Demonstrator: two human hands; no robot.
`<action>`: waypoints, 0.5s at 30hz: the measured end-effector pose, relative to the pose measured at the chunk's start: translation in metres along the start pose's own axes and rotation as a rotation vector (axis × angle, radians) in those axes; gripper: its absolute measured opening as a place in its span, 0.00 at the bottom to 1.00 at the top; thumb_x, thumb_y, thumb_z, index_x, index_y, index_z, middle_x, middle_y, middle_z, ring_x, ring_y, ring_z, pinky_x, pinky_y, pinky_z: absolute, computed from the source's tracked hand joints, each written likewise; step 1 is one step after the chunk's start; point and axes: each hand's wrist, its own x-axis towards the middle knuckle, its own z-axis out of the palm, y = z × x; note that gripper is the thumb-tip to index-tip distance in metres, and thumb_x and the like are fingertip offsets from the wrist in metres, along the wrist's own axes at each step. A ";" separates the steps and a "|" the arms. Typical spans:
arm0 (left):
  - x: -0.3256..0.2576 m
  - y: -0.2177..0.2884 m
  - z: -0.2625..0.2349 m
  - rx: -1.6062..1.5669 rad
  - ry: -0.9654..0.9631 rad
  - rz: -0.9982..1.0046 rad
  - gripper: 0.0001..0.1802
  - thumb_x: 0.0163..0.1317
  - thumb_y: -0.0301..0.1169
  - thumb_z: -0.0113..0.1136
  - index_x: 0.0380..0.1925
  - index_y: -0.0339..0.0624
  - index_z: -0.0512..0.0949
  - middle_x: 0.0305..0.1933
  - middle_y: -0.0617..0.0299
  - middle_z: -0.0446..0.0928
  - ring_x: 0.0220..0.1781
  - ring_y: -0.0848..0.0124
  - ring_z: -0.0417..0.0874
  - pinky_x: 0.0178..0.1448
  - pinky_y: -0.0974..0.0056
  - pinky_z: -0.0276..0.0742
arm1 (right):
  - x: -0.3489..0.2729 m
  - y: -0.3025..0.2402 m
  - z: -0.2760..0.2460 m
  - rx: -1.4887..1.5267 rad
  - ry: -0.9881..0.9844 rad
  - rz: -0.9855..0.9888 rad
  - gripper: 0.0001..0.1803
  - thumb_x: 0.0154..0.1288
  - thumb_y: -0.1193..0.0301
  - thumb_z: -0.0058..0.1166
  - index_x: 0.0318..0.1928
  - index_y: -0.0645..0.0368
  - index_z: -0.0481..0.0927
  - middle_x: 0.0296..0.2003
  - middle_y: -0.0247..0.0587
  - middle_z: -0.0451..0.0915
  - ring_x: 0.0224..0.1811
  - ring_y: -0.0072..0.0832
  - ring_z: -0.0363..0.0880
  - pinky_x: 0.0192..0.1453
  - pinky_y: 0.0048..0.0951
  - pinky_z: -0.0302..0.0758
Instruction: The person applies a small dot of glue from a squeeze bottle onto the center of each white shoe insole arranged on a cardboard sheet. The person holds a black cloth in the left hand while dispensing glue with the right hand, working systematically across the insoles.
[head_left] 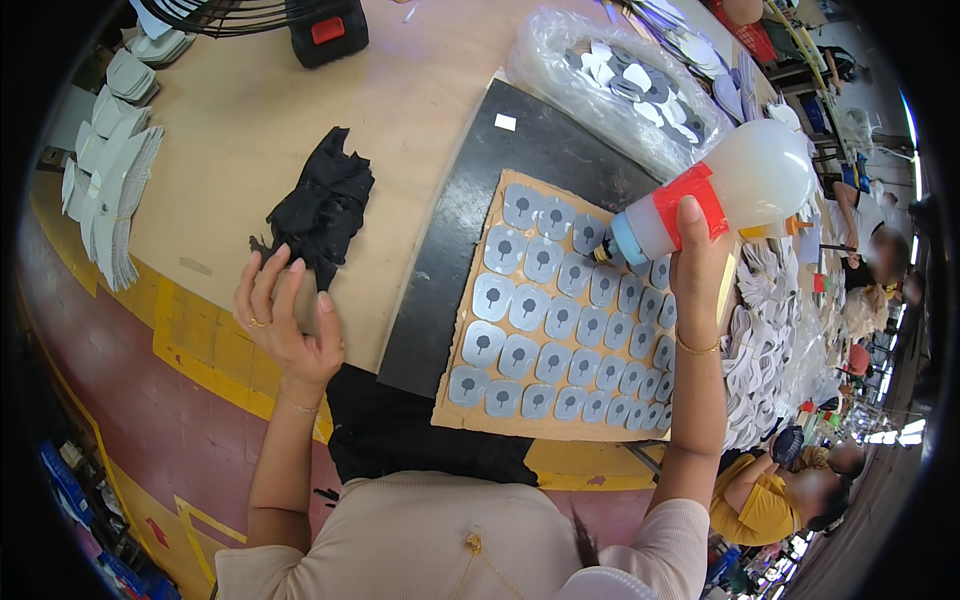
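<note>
My right hand is wrapped round a cloudy squeeze bottle banded with red tape. Tilted down to the left, the bottle has its light blue cap and dark nozzle over the upper rows of grey rounded pieces. Each piece bears a dark tree-like mark, and they lie in rows on a brown cardboard sheet. On the left, my left hand rests on the table with fingers spread, holding nothing. Its fingertips are beside the lower end of a crumpled black cloth.
A black board lies under the cardboard. Beyond it sits a clear plastic bag of grey and white cut pieces. Stacked white pieces line the left edge, and a black fan stands at the back. Co-workers sit at the right.
</note>
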 end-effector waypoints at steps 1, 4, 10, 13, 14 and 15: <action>0.000 0.000 0.000 -0.001 0.000 0.001 0.22 0.57 0.30 0.54 0.53 0.41 0.74 0.59 0.53 0.73 0.67 0.51 0.64 0.67 0.50 0.55 | -0.001 -0.002 0.002 -0.032 0.008 -0.023 0.28 0.58 0.54 0.64 0.48 0.64 0.75 0.39 0.39 0.79 0.39 0.25 0.78 0.45 0.28 0.76; 0.000 0.000 0.000 0.001 -0.003 0.001 0.22 0.57 0.30 0.54 0.53 0.41 0.74 0.60 0.53 0.73 0.67 0.51 0.64 0.67 0.50 0.55 | -0.006 -0.007 0.008 -0.113 0.023 -0.061 0.28 0.57 0.54 0.66 0.47 0.65 0.76 0.38 0.39 0.79 0.39 0.26 0.79 0.45 0.27 0.76; 0.002 0.000 -0.001 0.000 -0.003 0.011 0.21 0.57 0.30 0.54 0.53 0.41 0.74 0.59 0.53 0.73 0.66 0.51 0.65 0.67 0.50 0.55 | -0.007 -0.003 0.006 -0.089 -0.035 -0.013 0.29 0.59 0.55 0.64 0.51 0.65 0.73 0.42 0.41 0.78 0.42 0.27 0.78 0.48 0.29 0.76; 0.001 0.000 -0.001 -0.002 -0.006 0.009 0.21 0.57 0.30 0.54 0.53 0.41 0.74 0.59 0.53 0.73 0.66 0.51 0.65 0.67 0.50 0.55 | -0.001 0.008 -0.003 0.185 -0.037 0.067 0.31 0.62 0.54 0.60 0.57 0.63 0.68 0.44 0.42 0.76 0.46 0.28 0.77 0.50 0.31 0.76; 0.001 0.000 -0.001 -0.002 -0.008 0.007 0.21 0.57 0.30 0.54 0.53 0.41 0.74 0.59 0.53 0.73 0.66 0.50 0.65 0.67 0.50 0.55 | 0.001 0.004 -0.005 0.308 -0.011 0.120 0.31 0.62 0.55 0.59 0.57 0.63 0.68 0.45 0.42 0.76 0.46 0.29 0.77 0.51 0.32 0.76; 0.001 0.000 -0.001 -0.002 -0.006 0.006 0.21 0.57 0.30 0.54 0.52 0.41 0.74 0.59 0.53 0.73 0.66 0.50 0.65 0.67 0.50 0.55 | 0.002 0.001 -0.006 0.430 0.016 0.172 0.31 0.63 0.55 0.59 0.58 0.63 0.67 0.45 0.42 0.76 0.47 0.29 0.77 0.52 0.32 0.76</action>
